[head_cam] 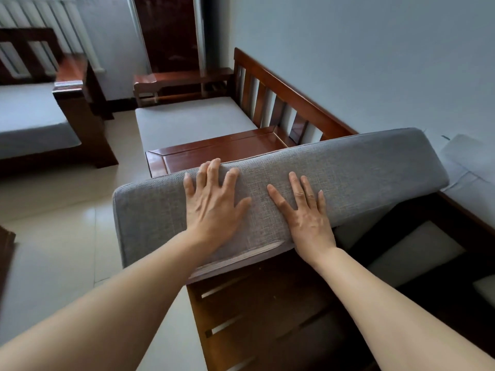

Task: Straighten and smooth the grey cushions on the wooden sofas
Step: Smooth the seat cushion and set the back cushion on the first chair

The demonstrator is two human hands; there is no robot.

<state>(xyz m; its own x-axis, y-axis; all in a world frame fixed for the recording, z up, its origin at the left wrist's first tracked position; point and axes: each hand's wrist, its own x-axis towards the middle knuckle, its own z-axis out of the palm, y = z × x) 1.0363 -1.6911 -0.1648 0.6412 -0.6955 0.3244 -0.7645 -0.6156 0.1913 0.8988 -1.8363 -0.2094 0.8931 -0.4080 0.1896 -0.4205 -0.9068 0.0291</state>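
A long grey cushion (361,170) lies tilted up across the wooden sofa's slatted seat (257,303), its near edge lifted off the slats. My left hand (214,204) presses flat on the cushion's middle with fingers spread, fingertips at its upper edge. My right hand (305,212) lies flat beside it, fingers straight, wrist at the cushion's lower edge. A second grey cushion (192,121) lies flat on the far sofa seat. A third grey cushion (29,121) covers the sofa at the left.
A wooden armrest table (222,151) sits between the two sofa seats. The slatted sofa back (284,97) runs along the white wall. A radiator (40,20) stands at the back left. Pale tiled floor (59,236) spreads to the left.
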